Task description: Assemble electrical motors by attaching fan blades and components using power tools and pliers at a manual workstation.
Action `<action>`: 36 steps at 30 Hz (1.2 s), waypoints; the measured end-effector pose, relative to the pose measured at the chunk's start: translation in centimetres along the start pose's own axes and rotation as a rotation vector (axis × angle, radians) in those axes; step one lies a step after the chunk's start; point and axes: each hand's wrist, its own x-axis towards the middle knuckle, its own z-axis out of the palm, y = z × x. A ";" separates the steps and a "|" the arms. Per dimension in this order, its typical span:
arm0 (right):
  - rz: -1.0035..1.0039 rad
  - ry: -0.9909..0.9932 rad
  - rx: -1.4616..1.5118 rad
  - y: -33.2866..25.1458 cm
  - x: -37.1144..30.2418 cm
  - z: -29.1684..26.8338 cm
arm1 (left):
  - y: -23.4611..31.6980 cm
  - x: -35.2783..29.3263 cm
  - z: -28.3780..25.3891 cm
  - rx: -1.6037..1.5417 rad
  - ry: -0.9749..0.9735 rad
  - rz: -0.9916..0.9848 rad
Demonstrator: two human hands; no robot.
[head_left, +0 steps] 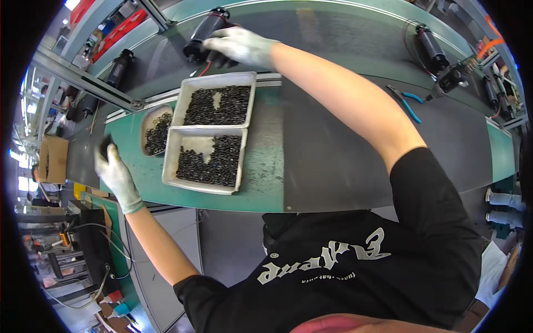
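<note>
My right hand point(241, 47), in a pale glove, reaches across to the far left of the bench. Its curled fingers are against the side of a black cylindrical motor point(206, 34) with a red wire. The undersides of those fingers are largely hidden. Out beyond the bench's left end is my left hand point(115, 173), gloved too, its fingers bent around a dark patch that I cannot make out. Between the hands stand two white trays, a far tray point(254, 102) and a near tray point(165, 164), both holding many small black rings point(222, 161). A smaller tub point(143, 130) holds similar black pieces.
Blue-handled pliers point(410, 102) lie to the right on a dark mat point(338, 150). Past them are another black motor point(432, 47) and a hanging power tool point(452, 77) on an orange coil. A metal frame point(83, 75) crosses the left. Another motor point(119, 67) lies behind it.
</note>
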 end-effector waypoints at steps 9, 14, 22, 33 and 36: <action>0.527 0.091 0.141 9.4 17.6 9.1 | -14.7 -6.3 -0.7 0.943 -0.421 -0.124; 0.561 0.201 -0.080 8.0 17.6 9.4 | -15.1 -5.9 -0.4 0.861 -0.393 -0.137; 0.180 -0.093 -1.084 6.5 11.0 -8.6 | -15.2 -5.6 -0.5 0.908 -0.360 -0.133; 0.399 0.125 -1.238 -0.5 -21.0 -8.0 | -5.4 -1.6 -0.4 0.129 -0.147 -0.132; 0.430 0.292 -1.230 1.1 -26.8 -4.4 | 6.4 -2.3 6.3 0.055 -0.537 0.043</action>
